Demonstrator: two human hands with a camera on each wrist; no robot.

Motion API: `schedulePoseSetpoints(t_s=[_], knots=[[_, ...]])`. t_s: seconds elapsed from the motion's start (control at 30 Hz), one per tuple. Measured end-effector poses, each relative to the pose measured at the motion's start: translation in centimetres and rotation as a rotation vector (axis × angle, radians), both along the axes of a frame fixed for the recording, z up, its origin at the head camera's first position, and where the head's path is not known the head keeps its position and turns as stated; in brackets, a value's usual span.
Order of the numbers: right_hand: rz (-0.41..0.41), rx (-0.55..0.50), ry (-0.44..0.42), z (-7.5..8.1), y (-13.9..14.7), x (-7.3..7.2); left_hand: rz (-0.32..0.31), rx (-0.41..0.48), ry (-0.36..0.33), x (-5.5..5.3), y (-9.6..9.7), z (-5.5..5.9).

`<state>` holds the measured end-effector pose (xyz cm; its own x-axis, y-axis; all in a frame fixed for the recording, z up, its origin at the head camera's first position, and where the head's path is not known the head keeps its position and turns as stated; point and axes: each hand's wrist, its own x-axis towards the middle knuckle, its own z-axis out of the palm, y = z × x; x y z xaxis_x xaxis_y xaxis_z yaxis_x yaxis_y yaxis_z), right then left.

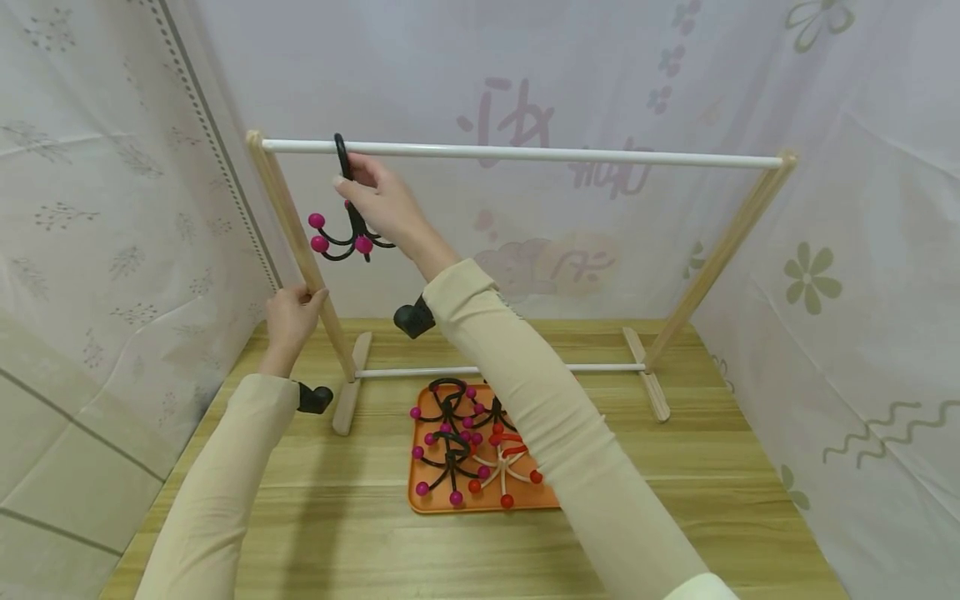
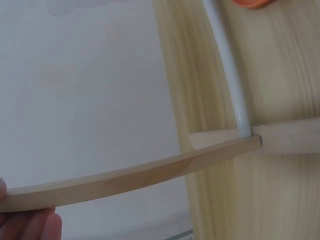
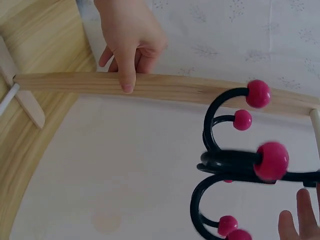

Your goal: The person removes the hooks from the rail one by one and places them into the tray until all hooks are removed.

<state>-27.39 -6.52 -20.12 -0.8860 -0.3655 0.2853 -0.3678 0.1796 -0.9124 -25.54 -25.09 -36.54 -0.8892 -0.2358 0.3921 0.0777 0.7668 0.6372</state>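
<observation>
My right hand (image 1: pixel 382 200) pinches the shank of a black multi-arm hook hanger (image 1: pixel 355 221) with pink ball tips. The hanger's curved top loops over the white upper rail (image 1: pixel 525 153) near its left end, and its arms hang below. In the right wrist view, the hanger's arms (image 3: pixel 232 159) fill the lower right, with the right fingers (image 3: pixel 304 212) at the edge. My left hand (image 1: pixel 291 321) grips the left wooden post (image 1: pixel 288 212) partway down. The left wrist view shows its fingertips (image 2: pixel 37 225) under that post.
An orange tray (image 1: pixel 422 507) on the wooden table holds several hook hangers: black ones (image 1: pixel 452 462) with pink balls and a pale one (image 1: pixel 502 471) with red balls. The rack's right post (image 1: pixel 720 262), wooden feet (image 1: pixel 352 392) and lower white rail (image 1: pixel 420 372) stand behind it. Patterned cloth surrounds the table.
</observation>
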Motion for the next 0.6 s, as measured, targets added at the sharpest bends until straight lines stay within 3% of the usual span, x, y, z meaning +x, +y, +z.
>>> schedulePoseSetpoints(t_s=[0.3, 0.43, 0.6], knots=[[-0.315, 0.095, 0.166, 0.2, 0.9, -0.4, -0.014, 0.002, -0.005, 0.1, 0.1, 0.0], [-0.383, 0.129, 0.190, 0.3, 1.3, -0.5, -0.010, -0.010, 0.003, 0.1, 0.0, -0.1], [-0.405, 0.097, 0.174, 0.3, 1.7, -0.6, -0.006, -0.008, -0.006, -0.1, -0.1, -0.1]])
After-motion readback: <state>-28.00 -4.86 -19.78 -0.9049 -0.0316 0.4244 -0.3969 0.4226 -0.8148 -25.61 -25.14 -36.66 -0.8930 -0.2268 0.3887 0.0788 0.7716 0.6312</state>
